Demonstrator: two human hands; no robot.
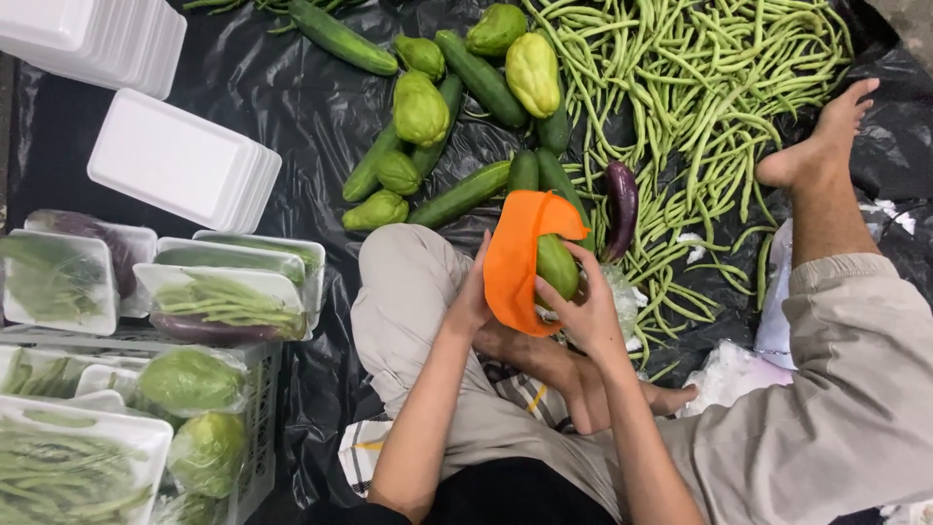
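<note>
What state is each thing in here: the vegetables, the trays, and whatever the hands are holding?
Orange cloth: draped round a green cucumber, in both hands.
Left hand: grip on the cloth's edge.
Right hand: grip closed on the cucumber.
Green beans: loose heap on black plastic sheet.
Purple eggplant: loose, unwrapped.
White foam trays: stacked, empty.
Filled trays: wrapped in clear film.

Directly ahead of the hands, the way is blocked by a cluster of cucumbers (465, 192) and chayotes (420, 109), with an eggplant (622, 206) just beside them. To the right, the black sheet (292, 107) is covered by a spread of green beans (700, 87), and a bare foot (821, 141) is planted at its edge. An open strip of sheet is left to the left of the knee (403, 282), bounded by stacked foam trays (185, 160) and wrapped trays (228, 287). Lower left, passage is probably closed by a crate (255, 428).
</note>
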